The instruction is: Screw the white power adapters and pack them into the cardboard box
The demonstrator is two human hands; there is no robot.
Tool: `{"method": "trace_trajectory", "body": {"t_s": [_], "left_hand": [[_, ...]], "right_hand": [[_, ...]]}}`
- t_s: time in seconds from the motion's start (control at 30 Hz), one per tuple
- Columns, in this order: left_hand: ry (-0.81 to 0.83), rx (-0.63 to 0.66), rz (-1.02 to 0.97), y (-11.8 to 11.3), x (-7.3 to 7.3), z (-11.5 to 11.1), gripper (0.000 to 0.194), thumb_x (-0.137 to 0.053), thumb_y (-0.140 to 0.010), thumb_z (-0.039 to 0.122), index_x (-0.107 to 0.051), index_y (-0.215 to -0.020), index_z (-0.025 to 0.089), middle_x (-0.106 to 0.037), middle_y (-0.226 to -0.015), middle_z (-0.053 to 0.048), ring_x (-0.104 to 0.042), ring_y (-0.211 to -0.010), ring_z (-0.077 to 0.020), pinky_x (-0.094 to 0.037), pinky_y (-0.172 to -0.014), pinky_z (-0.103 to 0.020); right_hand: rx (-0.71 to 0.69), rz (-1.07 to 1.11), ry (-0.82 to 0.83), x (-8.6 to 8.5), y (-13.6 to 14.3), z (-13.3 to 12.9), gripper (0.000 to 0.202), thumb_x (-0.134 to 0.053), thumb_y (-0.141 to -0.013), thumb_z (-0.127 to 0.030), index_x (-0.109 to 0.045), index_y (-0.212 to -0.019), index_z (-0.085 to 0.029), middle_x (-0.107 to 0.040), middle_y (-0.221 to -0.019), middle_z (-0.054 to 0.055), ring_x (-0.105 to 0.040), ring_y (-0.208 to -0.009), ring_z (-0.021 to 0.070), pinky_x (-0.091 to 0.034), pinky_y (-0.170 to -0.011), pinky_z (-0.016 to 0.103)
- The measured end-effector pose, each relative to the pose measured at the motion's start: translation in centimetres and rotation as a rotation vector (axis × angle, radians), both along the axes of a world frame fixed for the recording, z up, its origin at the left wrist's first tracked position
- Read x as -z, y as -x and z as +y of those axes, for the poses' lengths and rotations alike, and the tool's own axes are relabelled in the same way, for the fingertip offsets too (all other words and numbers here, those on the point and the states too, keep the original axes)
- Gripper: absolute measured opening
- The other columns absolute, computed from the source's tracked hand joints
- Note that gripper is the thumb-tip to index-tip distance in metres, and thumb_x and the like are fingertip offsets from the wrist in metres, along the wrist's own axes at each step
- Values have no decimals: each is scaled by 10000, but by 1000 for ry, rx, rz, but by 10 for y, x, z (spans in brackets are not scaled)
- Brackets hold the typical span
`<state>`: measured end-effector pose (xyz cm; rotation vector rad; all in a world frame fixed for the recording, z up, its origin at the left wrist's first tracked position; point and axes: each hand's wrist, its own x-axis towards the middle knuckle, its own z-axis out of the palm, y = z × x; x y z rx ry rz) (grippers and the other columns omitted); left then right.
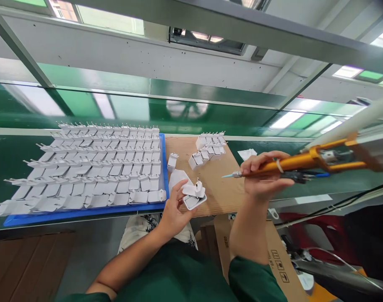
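Observation:
My left hand (175, 212) holds a white plug casing (195, 201) by its side, over the front edge of a brown board (222, 188). A white part with pins rests tilted on the casing's rim. My right hand (265, 178) is wrapped round an orange dispensing tool (292, 162), whose blue tip (229, 175) points left, a little to the right of the casing and apart from it. A single white plug (173, 161) stands on the board beyond my left hand. Behind my left fingers lies a white sheet or cloth (178, 178).
To the left, a blue tray (163, 167) holds many rows of white plug casings (115, 170). More white plugs (210, 149) stand grouped at the board's back. White crumpled paper (247, 154) lies behind my right hand. A cardboard box (276, 251) is below the bench.

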<state>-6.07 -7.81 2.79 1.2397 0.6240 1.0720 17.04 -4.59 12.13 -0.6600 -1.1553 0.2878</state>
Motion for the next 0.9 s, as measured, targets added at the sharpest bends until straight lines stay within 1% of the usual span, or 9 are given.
{"method": "trace_trajectory", "body": {"t_s": [0.1, 0.2, 0.33, 0.5, 0.57, 0.67, 0.73, 0.83, 0.9], "left_hand": [[-22, -9, -12, 7, -11, -1, 695, -746, -820, 214, -375, -1407, 237, -666, -1218, -97, -652, -1109, -199, -514, -959, -305], [-30, -26, -13, 12, -17, 0, 697, -756, -820, 230, -382, -1408, 250, -685, -1161, -77, -655, -1086, -195, -517, -941, -293], [-12, -49, -24, 19, -22, 2, 714, -767, -816, 270, -375, -1413, 250, -704, -1051, -51, -667, -1024, -195, -524, -927, -304], [52, -26, -71, 28, -26, 4, 709, -766, -823, 294, -355, -1401, 261, -692, -1132, -67, -673, -1010, -179, -522, -912, -283], [62, -18, -99, 31, -26, 5, 709, -758, -833, 300, -339, -1404, 260, -689, -1156, -78, -670, -1013, -173, -518, -906, -271], [67, -29, -102, 35, -25, 6, 718, -753, -839, 309, -322, -1411, 253, -689, -1151, -89, -669, -1003, -174, -519, -893, -269], [57, -43, -83, 37, -25, 7, 718, -747, -844, 314, -316, -1415, 257, -686, -1154, -92, -668, -1007, -179, -521, -884, -268], [37, -68, -37, 38, -24, 6, 709, -741, -847, 321, -324, -1417, 257, -677, -1167, -94, -670, -1007, -192, -527, -884, -284], [19, -87, -2, 39, -22, 5, 699, -733, -852, 322, -335, -1422, 251, -671, -1168, -95, -672, -1000, -203, -531, -893, -305]], "right_hand": [[79, 44, 76, 11, -30, 16, 567, -709, -665, -707, -611, -944, -224, -531, -632, -60, -529, -552, 101, -504, -557, 234], [116, 68, 194, 15, -53, 32, 470, -786, -651, -526, -627, -957, -205, -618, -714, -38, -622, -677, 91, -533, -726, 215], [125, 101, 279, 21, -77, 52, 454, -804, -616, -232, -619, -1030, -211, -716, -844, 20, -700, -802, 101, -518, -696, 169], [223, 162, 238, 38, -87, 65, 425, -783, -597, -105, -650, -988, -206, -725, -984, 50, -711, -911, 100, -528, -705, 131], [265, 155, 200, 43, -75, 57, 446, -789, -608, -79, -668, -1016, -211, -714, -1010, 41, -701, -922, 89, -524, -724, 112], [286, 92, 154, 47, -33, 29, 403, -762, -716, -109, -684, -1091, -236, -703, -1060, 31, -680, -971, 83, -527, -799, 121], [244, 3, 161, 46, 7, 3, 301, -672, -840, -175, -683, -1135, -236, -707, -1075, 58, -678, -1014, 142, -562, -876, 247], [102, -225, 177, 41, 63, -30, 159, -651, -845, -207, -740, -977, -212, -729, -966, 81, -695, -971, 252, -574, -886, 447], [36, -450, 156, 37, 88, -40, 241, -632, -842, -173, -718, -1060, -230, -720, -1012, 85, -680, -1014, 267, -566, -894, 486]]}}
